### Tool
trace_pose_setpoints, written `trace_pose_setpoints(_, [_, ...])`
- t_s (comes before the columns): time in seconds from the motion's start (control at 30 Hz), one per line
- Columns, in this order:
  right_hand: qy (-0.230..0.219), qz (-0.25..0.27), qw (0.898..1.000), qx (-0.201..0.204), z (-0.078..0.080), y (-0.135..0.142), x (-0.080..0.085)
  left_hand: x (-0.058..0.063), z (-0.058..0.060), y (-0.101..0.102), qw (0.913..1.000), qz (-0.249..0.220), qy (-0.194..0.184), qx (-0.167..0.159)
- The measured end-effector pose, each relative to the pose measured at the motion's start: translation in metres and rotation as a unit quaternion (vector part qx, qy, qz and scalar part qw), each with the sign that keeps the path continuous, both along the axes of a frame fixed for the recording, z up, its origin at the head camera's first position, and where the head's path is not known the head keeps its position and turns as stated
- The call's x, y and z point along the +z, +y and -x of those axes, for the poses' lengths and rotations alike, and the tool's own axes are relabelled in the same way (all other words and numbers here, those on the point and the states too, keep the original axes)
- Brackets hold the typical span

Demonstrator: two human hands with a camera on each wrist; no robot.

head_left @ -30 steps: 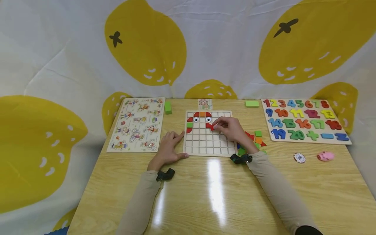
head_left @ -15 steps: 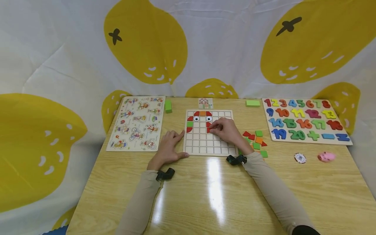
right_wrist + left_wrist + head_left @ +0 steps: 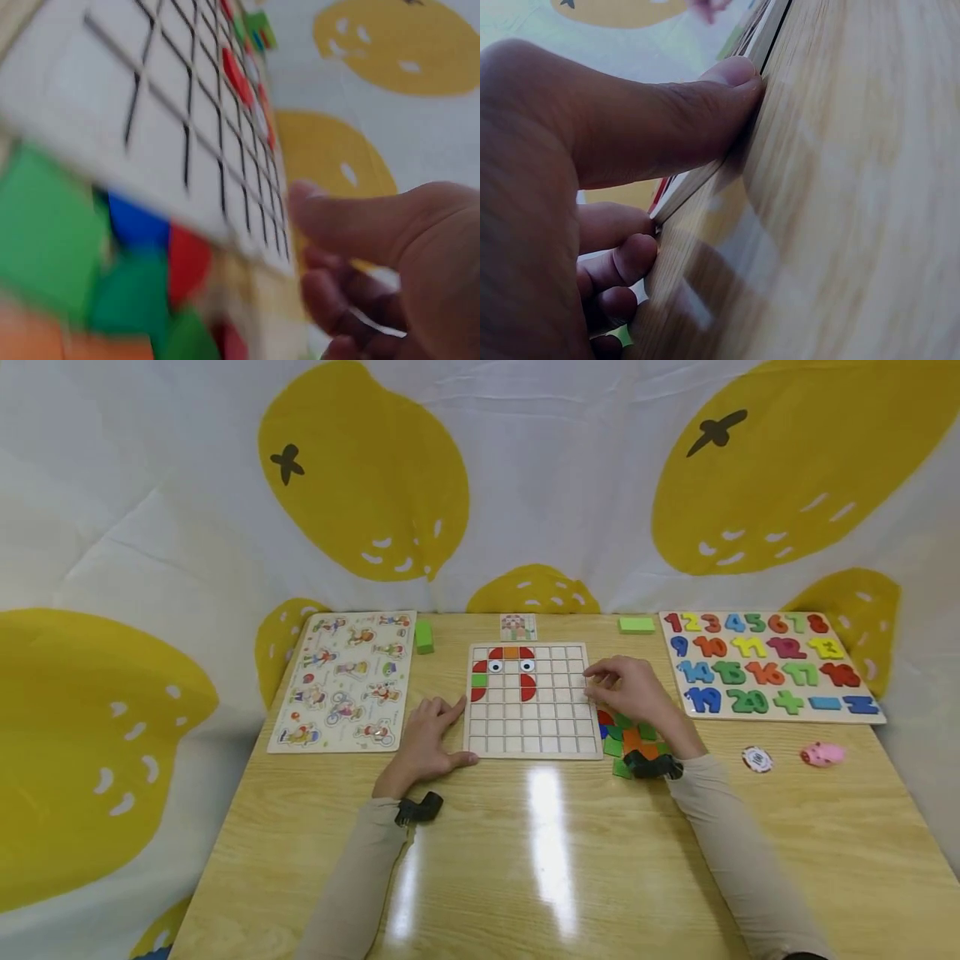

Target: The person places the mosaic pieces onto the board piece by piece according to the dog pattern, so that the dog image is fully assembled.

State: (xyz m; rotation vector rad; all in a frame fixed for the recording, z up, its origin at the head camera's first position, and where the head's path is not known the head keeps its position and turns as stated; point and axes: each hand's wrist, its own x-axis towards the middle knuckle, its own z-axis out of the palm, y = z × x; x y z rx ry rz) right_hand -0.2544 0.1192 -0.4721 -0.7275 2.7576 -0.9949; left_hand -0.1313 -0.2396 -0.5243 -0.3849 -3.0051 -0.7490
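In the head view a wooden grid board (image 3: 557, 727) lies mid-table. Red quarter-round pieces, an orange square (image 3: 511, 652), a green square (image 3: 479, 680) and two eye pieces (image 3: 495, 667) sit in its upper left cells. Two red pieces (image 3: 528, 687) stand one above the other below the right eye. My left hand (image 3: 427, 739) steadies the board's left edge, thumb at the lower corner and index finger higher up. My right hand (image 3: 630, 689) hovers at the board's right edge, fingers loosely bent, with nothing visible between them.
Loose coloured pieces (image 3: 613, 747) lie right of the board, partly under my right wrist. A pattern card (image 3: 518, 627) and green blocks (image 3: 636, 626) are behind. A picture puzzle (image 3: 341, 685) stands left, a number puzzle (image 3: 772, 668) right, near a poker chip (image 3: 757, 759) and toy pig (image 3: 822, 754).
My right hand has set a red piece in the cell under the other red one, let go, and moved right to the board's edge. My left hand stays in place.
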Motion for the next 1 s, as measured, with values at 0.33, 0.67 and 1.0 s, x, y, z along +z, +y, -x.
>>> trace_pose_setpoints(0.33, [-0.064,-0.103,0.993,-0.011,0.002,0.036,-0.008,-0.003,-0.003,-0.007,0.9999,-0.005,0.0,0.011])
trace_pose_setpoints(0.67, [-0.058,-0.028,0.998,-0.021,0.004,0.035,-0.01,0.0,-0.002,-0.004,1.0,-0.004,0.004,0.0])
trace_pose_setpoints(1.0, [-0.073,0.231,0.969,-0.039,0.006,-0.008,-0.007,0.0,0.0,-0.002,0.9998,-0.005,0.018,-0.009])
